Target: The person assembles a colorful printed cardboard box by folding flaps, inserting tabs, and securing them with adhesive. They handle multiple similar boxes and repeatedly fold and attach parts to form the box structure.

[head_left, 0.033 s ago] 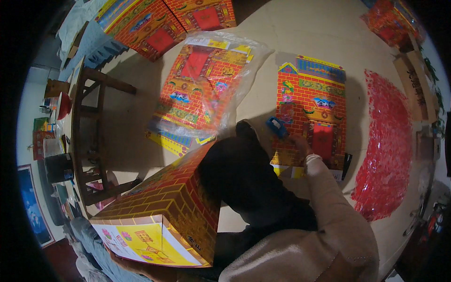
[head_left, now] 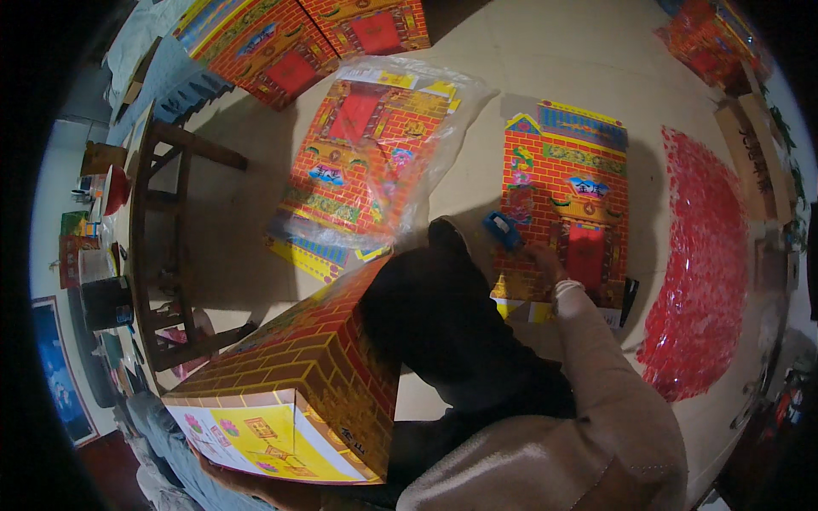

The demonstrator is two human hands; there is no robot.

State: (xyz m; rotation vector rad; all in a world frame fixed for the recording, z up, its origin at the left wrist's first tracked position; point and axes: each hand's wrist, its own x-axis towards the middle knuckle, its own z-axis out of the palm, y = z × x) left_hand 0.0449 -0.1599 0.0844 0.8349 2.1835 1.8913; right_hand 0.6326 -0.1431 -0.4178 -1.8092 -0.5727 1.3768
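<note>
A folded-up box (head_left: pixel 281 375), printed with red and gold bricks, leans against my black-trousered leg at the lower left. Its yellow and white end faces the lower edge. Beneath that end, my left hand (head_left: pixel 213 464) holds the box's edge, with most of the fingers hidden. My right hand (head_left: pixel 544 257) reaches to the right of my leg, closed on a small blue hand-held tool (head_left: pixel 501 230) with a white patch, perhaps a tape dispenser. Tool and hand are over a flat brick-printed cardboard sheet (head_left: pixel 588 153) with a red door picture.
Clear plastic wrap (head_left: pixel 443 128) covers more printed sheets (head_left: pixel 349 162) on the floor. Finished-looking printed boxes (head_left: pixel 264 51) stand at the far left, near a wooden bench frame (head_left: pixel 170 204). Shiny red sheeting (head_left: pixel 694 264) lies at the right, by a brown carton (head_left: pixel 754 153).
</note>
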